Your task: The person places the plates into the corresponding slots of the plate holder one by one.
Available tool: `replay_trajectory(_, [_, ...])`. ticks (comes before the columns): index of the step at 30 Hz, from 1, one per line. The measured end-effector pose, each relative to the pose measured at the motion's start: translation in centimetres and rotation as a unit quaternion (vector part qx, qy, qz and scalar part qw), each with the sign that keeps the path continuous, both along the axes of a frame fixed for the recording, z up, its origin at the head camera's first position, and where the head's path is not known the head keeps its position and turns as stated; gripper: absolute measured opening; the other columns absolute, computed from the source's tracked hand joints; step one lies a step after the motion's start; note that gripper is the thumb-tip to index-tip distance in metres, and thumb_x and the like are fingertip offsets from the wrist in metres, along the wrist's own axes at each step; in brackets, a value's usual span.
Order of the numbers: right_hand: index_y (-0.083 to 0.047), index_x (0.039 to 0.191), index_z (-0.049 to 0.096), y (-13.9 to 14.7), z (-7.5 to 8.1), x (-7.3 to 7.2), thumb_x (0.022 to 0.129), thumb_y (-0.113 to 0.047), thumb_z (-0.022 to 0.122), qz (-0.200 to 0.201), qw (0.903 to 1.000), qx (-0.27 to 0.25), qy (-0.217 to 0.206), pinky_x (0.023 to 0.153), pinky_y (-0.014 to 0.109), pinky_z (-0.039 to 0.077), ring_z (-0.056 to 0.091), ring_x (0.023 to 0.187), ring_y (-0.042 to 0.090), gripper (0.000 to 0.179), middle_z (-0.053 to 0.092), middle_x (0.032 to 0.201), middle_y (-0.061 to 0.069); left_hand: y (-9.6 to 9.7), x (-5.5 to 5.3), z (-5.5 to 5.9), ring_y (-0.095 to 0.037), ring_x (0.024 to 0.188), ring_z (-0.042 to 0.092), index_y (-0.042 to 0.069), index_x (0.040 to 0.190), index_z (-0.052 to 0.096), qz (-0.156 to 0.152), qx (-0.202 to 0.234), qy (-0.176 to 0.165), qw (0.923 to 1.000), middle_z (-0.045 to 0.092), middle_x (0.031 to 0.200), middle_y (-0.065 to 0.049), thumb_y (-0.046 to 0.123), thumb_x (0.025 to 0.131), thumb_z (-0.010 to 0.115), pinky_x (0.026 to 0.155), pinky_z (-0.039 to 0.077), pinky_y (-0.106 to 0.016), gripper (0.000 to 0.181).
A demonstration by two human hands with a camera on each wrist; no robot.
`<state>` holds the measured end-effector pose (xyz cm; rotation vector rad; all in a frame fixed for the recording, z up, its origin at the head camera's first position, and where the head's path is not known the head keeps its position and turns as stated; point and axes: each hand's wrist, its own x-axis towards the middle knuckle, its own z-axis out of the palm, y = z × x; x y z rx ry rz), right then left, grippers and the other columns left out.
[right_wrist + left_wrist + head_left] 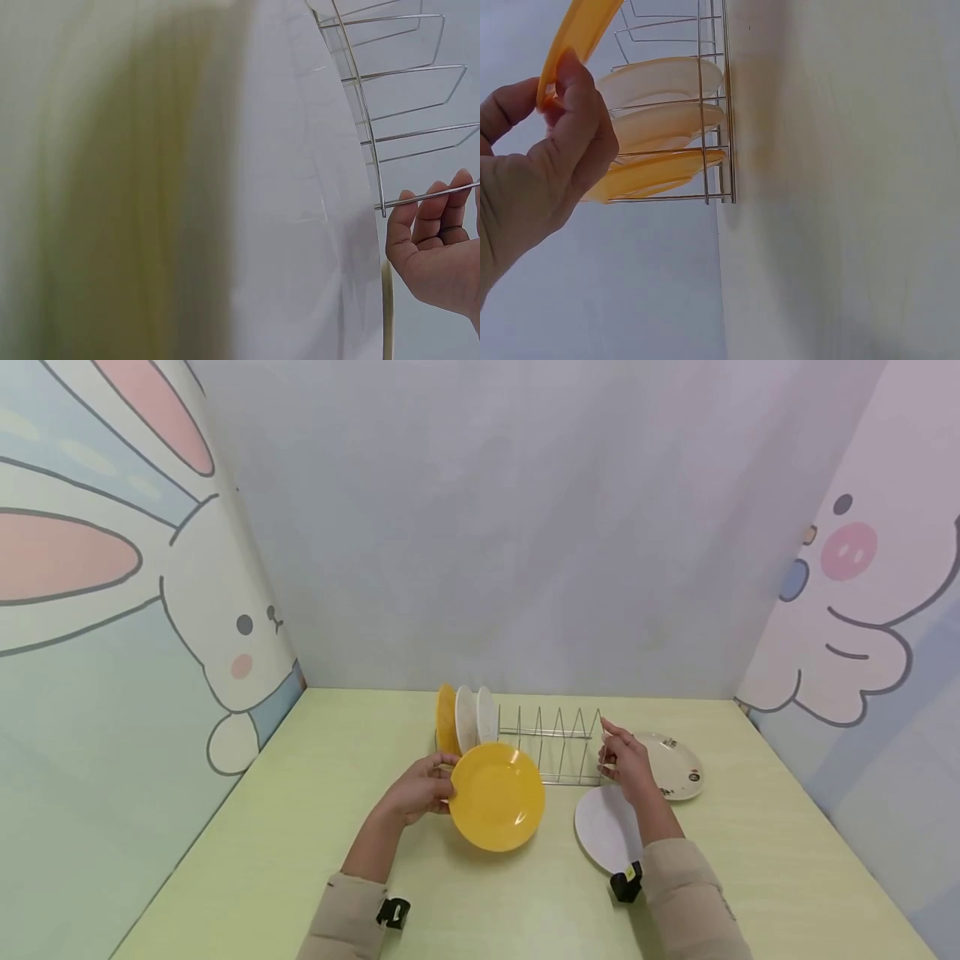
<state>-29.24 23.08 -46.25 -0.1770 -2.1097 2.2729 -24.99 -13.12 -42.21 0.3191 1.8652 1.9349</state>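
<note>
Held at rim by left hand (420, 788), in front of wire rack (551, 734): yellow plate (497, 797). Gripped by right hand (626, 762): rack's right end. In rack: three plates (466, 718). On worktop (247, 860): two plates (603, 828).

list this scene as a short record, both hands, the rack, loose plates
left hand: pinches a yellow plate by its rim
right hand: grips the right end of the wire rack
in rack: second yellow plate and two white plates, on edge at its left end
on table: loose white plate, patterned plate beyond it
</note>
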Motion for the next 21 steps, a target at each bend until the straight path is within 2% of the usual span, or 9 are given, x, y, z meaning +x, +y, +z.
replay_trajectory(5, [-0.019, 0.143, 0.039, 0.0, 0.0, 0.0, 0.098, -0.025, 0.046, -0.002, 1.0, 0.003, 0.0, 0.068, 0.037, 0.048, 0.05, 0.067, 0.017, 0.046, 0.049, 0.077, 0.003, 0.0, 0.0, -0.4, -0.021, 0.071, 0.058, -0.003, 0.121, 0.042, 0.005, 0.0, 0.002, 1.0, 0.054, 0.089, -0.014, -0.008, 0.077, 0.053, 0.06, 0.052, -0.035, 0.046])
replay_trajectory(9, [-0.018, 0.144, 0.038, 0.0, -0.1, 0.1, 0.098, -0.026, 0.046, 0.003, 1.0, 0.004, -0.003, 0.068, 0.037, 0.047, 0.05, 0.067, 0.017, 0.047, 0.049, 0.076, 0.003, 0.2, 0.4, -0.4, -0.021, 0.071, 0.057, -0.004, 0.12, 0.043, 0.018, 0.01, 0.007, 0.9998, 0.052, 0.087, -0.013, -0.009, 0.078, 0.054, 0.061, 0.052, -0.035, 0.044])
replay_trajectory(14, [-0.018, 0.143, 0.038, -0.1, -0.1, 0.2, 0.099, -0.026, 0.046, 0.002, 1.0, 0.002, -0.003, 0.067, 0.036, 0.047, 0.05, 0.068, 0.018, 0.046, 0.049, 0.077, 0.003, 0.6, 1.2, 0.2, -0.021, 0.07, 0.058, -0.004, 0.119, 0.043, 0.059, 0.036, 0.027, 0.9972, 0.05, 0.087, -0.013, -0.01, 0.08, 0.052, 0.061, 0.052, -0.035, 0.041])
replay_trajectory(21, [-0.016, 0.143, 0.038, 0.0, -0.2, -0.1, 0.099, -0.024, 0.045, -0.005, 1.0, 0.003, 0.002, 0.066, 0.035, 0.048, 0.05, 0.068, 0.018, 0.046, 0.049, 0.076, 0.004, 1.6, 1.8, 1.2, -0.021, 0.07, 0.057, -0.001, 0.116, 0.044, 0.133, 0.073, 0.034, 0.9878, 0.048, 0.088, -0.013, -0.011, 0.08, 0.053, 0.06, 0.052, -0.033, 0.039])
